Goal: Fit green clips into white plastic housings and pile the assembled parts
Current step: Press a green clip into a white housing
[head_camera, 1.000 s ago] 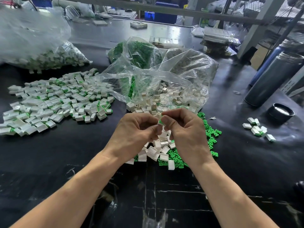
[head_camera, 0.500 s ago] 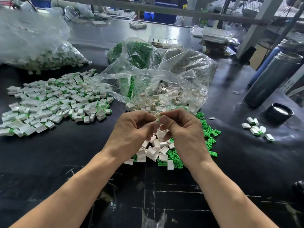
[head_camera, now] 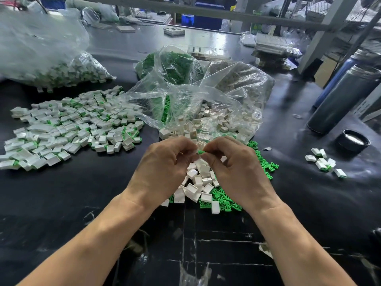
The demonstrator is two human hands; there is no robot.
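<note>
My left hand (head_camera: 162, 168) and my right hand (head_camera: 235, 170) meet fingertip to fingertip above the table's middle. Between them a small green clip (head_camera: 201, 152) shows, pinched by my right fingers. My left fingers curl round something mostly hidden, seemingly a white housing. Under the hands lie loose white housings (head_camera: 198, 182) and a scatter of green clips (head_camera: 224, 200). A wide pile of assembled white-and-green parts (head_camera: 68, 129) spreads on the black table at the left.
An open clear bag (head_camera: 206, 104) of housings and clips lies behind the hands. Another bag of parts (head_camera: 51, 65) sits far left. A few assembled parts (head_camera: 323, 162), a black lid (head_camera: 353, 140) and a dark flask (head_camera: 346, 98) stand at the right.
The hands have stayed together in the same spot, with only small finger movements. The green clip now shows more plainly between the fingertips.
</note>
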